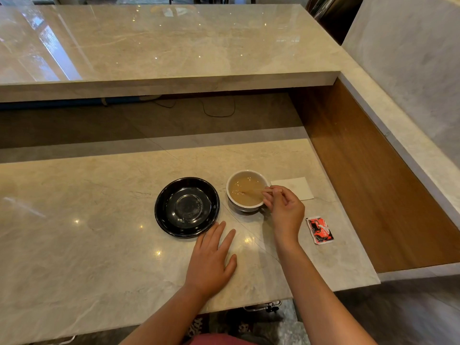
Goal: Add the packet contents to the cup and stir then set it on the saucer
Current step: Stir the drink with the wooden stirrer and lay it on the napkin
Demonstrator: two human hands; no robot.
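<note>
Our right hand (283, 210) pinches the stir stick (251, 191) in the cup (246, 191), near the bench's right edge; the saucer (186, 207) lies just left, nearer our flat, spread left hand (211, 260).

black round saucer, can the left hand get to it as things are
Probably yes: the left hand lies flat and empty on the marble counter, fingertips at the near rim of the black round saucer, nothing between them.

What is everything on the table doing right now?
cup: full of light brown drink, standing on the counter
stir stick: dipped in the drink
saucer: empty
packet: lying flat
napkin: flat behind the cup
right hand: pinching the stick
left hand: flat, holding nothing
</note>
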